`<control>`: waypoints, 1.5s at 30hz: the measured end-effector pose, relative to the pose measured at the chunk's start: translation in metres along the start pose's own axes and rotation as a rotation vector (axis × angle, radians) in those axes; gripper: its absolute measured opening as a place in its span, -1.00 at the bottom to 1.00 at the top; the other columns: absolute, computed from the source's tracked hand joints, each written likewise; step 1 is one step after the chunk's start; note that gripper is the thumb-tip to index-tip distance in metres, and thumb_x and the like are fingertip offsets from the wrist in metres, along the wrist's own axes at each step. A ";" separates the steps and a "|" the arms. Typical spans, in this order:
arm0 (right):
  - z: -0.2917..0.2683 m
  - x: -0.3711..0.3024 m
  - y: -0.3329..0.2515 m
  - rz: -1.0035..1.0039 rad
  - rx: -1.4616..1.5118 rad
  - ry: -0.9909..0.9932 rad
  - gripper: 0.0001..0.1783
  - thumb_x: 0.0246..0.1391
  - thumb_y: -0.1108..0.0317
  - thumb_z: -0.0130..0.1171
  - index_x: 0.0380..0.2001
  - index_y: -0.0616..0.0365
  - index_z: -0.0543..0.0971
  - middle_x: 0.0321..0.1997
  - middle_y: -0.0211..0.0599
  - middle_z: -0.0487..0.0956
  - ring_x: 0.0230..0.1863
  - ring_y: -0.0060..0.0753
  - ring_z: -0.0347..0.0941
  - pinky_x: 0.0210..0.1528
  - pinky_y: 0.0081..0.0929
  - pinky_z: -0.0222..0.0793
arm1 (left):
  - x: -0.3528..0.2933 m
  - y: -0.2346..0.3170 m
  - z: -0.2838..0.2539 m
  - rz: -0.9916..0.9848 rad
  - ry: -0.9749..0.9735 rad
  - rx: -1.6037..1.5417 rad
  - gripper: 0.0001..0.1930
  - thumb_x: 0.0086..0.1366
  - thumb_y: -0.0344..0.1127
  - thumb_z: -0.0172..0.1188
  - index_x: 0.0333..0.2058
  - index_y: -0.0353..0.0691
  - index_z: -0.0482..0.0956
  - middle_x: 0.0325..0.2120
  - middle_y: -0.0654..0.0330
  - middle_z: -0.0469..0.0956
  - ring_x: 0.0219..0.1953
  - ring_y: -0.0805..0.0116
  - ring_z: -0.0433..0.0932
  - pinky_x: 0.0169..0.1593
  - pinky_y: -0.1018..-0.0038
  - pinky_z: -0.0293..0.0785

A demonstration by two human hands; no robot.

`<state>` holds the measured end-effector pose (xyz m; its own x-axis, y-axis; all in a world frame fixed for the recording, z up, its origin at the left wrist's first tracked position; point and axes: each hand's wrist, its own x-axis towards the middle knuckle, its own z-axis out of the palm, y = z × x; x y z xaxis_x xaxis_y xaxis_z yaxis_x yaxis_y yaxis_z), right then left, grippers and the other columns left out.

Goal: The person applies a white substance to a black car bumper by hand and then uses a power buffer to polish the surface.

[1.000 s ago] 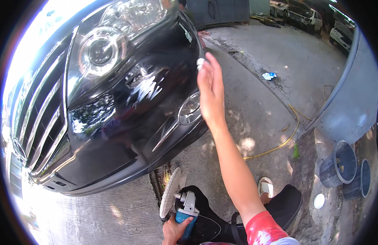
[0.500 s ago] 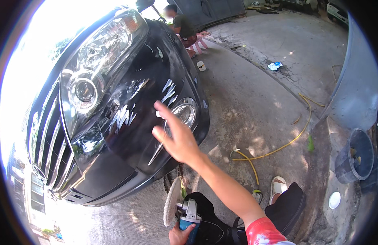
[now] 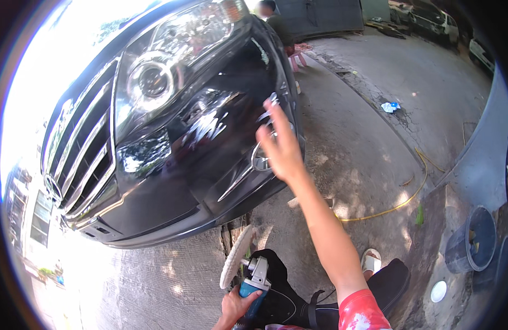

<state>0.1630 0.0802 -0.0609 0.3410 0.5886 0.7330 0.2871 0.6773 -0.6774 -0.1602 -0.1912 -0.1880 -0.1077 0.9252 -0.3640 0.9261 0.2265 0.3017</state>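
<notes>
Polisher point(image 3: 256, 278): probably heavy, rigid, soft at pad point(image 3: 237, 257); grip by body point(image 3: 249, 289). Held in left fingers point(image 3: 251, 298), with right fingers point(image 3: 279, 120) spread.

Bare right hand point(image 3: 286, 153) — fingers motion-blurred, hides pt. of round, chrome-rimmed fog lamp point(image 3: 261, 160); can't tell if touching glossy black car point(image 3: 155, 195). Blue-and-silver power polisher point(image 3: 257, 279): handle mostly behind bare left hand point(image 3: 236, 304), rear end cut off @ lower edge. Red-and-white fabric sleeve point(image 3: 365, 312) cut off there, too. Co-worker in dark top point(image 3: 279, 30) — partly hidden behind car. Yellowish bits point(image 3: 475, 247) in dark-grey plastic bucket point(image 3: 456, 255) too small to ID.
</notes>
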 end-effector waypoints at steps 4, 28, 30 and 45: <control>0.031 -0.050 -0.071 0.204 0.462 -0.106 -0.27 0.32 0.14 0.14 0.42 0.21 0.19 0.44 0.16 0.26 0.42 0.00 0.26 0.46 -0.17 0.08 | -0.010 0.001 -0.007 -0.071 -0.024 0.069 0.04 -0.09 0.57 0.29 -0.05 -0.45 0.57 -0.38 -0.28 0.66 -0.22 -0.24 0.68 -0.12 0.04 0.61; 0.186 -0.080 -0.187 -0.402 -0.496 -0.401 -0.04 0.19 -0.12 0.20 0.48 0.08 0.07 0.48 0.44 0.01 0.47 0.49 0.00 0.38 0.38 0.01 | -0.018 -0.026 -0.027 -0.024 -0.082 -0.080 0.17 -0.11 0.65 0.20 0.22 -0.31 0.42 -0.07 -0.22 0.62 -0.06 -0.11 0.66 0.00 0.13 0.60; 0.190 -0.104 -0.208 -0.380 -0.248 -0.646 -0.03 0.14 -0.17 0.21 0.50 -0.12 0.07 0.44 0.46 0.08 0.43 0.49 0.09 0.37 0.34 0.07 | -0.016 -0.028 -0.029 -0.057 -0.082 -0.065 0.18 -0.12 0.66 0.19 0.21 -0.31 0.43 -0.16 -0.21 0.66 -0.12 -0.10 0.69 -0.04 0.13 0.62; 0.176 -0.166 -0.139 -0.290 -0.697 -0.647 0.12 0.06 -0.25 0.22 0.53 -0.04 -0.04 0.50 0.53 -0.10 0.51 0.53 -0.13 0.42 0.39 -0.10 | -0.006 -0.039 -0.020 0.045 0.039 -0.070 0.14 -0.13 0.65 0.22 -0.04 -0.51 0.55 -0.48 -0.21 0.67 -0.39 -0.15 0.71 -0.28 0.08 0.64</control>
<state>-0.0909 -0.0337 -0.0774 -0.3199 0.7090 0.6285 0.8146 0.5445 -0.1996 -0.2029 -0.1989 -0.1797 -0.0815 0.9457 -0.3148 0.9028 0.2039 0.3788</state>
